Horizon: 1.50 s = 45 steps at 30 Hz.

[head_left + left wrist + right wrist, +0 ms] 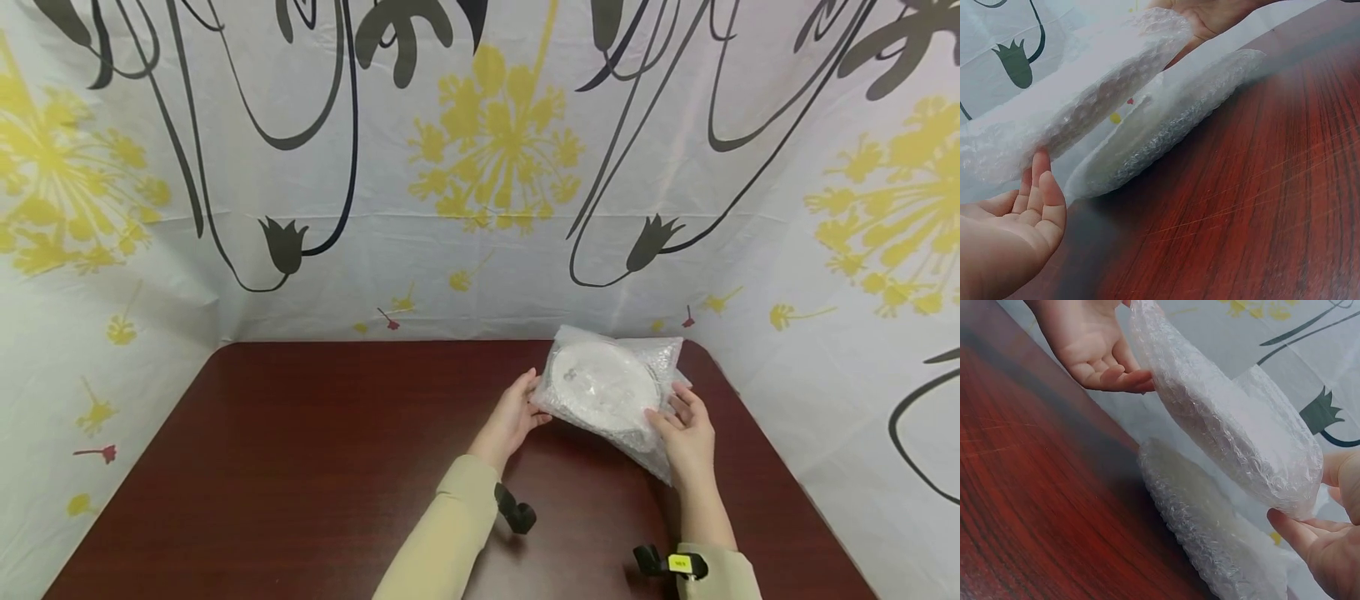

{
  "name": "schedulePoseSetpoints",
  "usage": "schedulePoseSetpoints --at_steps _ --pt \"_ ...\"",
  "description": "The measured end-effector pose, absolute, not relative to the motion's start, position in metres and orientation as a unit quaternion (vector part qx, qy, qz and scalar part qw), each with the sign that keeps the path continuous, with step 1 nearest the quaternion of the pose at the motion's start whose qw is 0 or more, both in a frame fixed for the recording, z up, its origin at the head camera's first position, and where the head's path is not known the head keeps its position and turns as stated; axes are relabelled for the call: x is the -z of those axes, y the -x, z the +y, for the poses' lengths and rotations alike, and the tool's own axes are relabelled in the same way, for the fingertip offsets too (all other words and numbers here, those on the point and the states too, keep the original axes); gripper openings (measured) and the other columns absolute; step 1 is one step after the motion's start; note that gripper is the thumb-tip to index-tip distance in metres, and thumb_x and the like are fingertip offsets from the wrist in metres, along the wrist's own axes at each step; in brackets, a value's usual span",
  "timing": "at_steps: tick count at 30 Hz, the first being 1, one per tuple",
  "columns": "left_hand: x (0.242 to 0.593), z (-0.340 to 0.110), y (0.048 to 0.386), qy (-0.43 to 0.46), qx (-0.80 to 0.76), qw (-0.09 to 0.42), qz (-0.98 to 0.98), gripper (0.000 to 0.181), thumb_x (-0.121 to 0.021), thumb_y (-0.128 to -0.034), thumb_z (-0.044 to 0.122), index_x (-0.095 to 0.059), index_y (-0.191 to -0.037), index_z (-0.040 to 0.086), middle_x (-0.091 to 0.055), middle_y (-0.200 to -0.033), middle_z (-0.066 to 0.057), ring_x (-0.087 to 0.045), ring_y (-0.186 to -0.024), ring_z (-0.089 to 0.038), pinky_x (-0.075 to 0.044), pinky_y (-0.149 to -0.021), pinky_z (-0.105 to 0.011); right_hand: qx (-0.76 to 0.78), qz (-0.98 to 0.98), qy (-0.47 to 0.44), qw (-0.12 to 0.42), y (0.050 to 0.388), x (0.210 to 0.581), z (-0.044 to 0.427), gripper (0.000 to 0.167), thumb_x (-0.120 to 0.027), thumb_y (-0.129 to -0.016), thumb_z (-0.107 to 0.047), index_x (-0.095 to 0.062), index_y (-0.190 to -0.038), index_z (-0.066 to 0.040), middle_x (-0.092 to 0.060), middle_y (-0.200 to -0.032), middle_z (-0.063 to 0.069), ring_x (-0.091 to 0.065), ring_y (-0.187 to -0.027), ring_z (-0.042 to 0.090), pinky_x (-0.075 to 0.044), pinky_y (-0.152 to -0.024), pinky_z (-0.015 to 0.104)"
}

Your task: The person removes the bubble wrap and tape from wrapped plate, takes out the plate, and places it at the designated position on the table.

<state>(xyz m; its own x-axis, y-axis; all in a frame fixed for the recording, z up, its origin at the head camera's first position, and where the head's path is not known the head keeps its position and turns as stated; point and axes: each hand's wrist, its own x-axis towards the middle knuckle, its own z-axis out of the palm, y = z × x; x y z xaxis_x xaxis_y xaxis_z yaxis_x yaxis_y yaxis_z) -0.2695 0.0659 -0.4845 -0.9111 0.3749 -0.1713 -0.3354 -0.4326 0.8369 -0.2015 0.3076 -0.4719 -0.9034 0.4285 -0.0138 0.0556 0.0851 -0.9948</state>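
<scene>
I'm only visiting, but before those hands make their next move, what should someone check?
1. Left hand holding the upper bubble-wrapped package: ok, it grips one end.
2. Right hand holding it too: ok, at the opposite end.
3. Upper package apart from the lower bubble-wrapped package: ok, the wrist views show a gap.
4. Lower package supported: ok, it appears to rest on the wooden table.
5. Contents undamaged: cannot tell, the wrap blurs them.
</scene>
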Motion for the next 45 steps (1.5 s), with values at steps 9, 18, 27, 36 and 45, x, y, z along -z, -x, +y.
schedulePoseSetpoints --at_steps 9,18,27,36,45 --pt "0.483 0.056 0.268 -0.023 -0.838 0.207 0.505 0.052 -0.045 -0.0990 0.033 -0.048 -0.134 -0.005 -0.059 -0.117 -0.013 -0.058 -0.087 -0.015 -0.047 -0.070 -0.029 -0.658 -0.724 0.145 0.149 0.199 0.468 0.300 0.066 -0.066 -0.089 -0.002 -0.035 -0.147 -0.011 -0.037 -0.146 0.018 -0.050 -0.111 0.016 -0.044 -0.077 0.010" --pt "0.483 0.044 0.264 -0.021 -0.830 0.201 0.520 0.048 -0.053 -0.0976 0.028 -0.050 -0.133 -0.005 -0.057 -0.118 -0.013 -0.058 -0.102 -0.022 -0.049 -0.085 -0.037 -0.654 -0.734 0.120 0.139 0.195 0.467 0.291 0.065 -0.066 -0.088 0.001 -0.037 -0.145 -0.009 -0.038 -0.143 0.018 -0.055 -0.097 0.005 -0.047 -0.075 0.012" --pt "0.484 0.033 0.262 -0.011 -0.811 0.189 0.554 0.034 -0.057 -0.0956 0.028 -0.056 -0.113 -0.001 -0.057 -0.107 -0.008 -0.058 -0.093 -0.018 -0.050 -0.081 -0.034 -0.647 -0.746 0.112 0.111 0.193 0.462 0.282 0.070 -0.065 -0.090 -0.004 -0.030 -0.150 -0.006 -0.037 -0.147 0.018 -0.040 -0.129 0.034 -0.042 -0.087 0.010" --pt "0.485 0.025 0.257 -0.032 -0.812 0.163 0.560 0.017 -0.058 -0.0938 0.022 -0.055 -0.094 0.005 -0.052 -0.095 -0.004 -0.052 -0.085 -0.014 -0.048 -0.075 -0.027 -0.667 -0.731 0.105 0.099 0.194 0.460 0.277 0.067 -0.063 -0.091 -0.003 -0.030 -0.149 -0.003 -0.035 -0.148 0.017 -0.037 -0.132 0.032 -0.037 -0.098 0.017" --pt "0.482 0.018 0.252 -0.034 -0.819 0.151 0.552 0.007 -0.055 -0.0931 0.012 -0.051 -0.092 0.006 -0.052 -0.091 -0.004 -0.052 -0.081 -0.014 -0.046 -0.071 -0.025 -0.715 -0.688 0.101 0.075 0.194 0.457 0.272 0.065 -0.063 -0.092 -0.005 -0.030 -0.148 0.001 -0.032 -0.147 0.025 -0.038 -0.131 0.021 -0.040 -0.092 0.012"
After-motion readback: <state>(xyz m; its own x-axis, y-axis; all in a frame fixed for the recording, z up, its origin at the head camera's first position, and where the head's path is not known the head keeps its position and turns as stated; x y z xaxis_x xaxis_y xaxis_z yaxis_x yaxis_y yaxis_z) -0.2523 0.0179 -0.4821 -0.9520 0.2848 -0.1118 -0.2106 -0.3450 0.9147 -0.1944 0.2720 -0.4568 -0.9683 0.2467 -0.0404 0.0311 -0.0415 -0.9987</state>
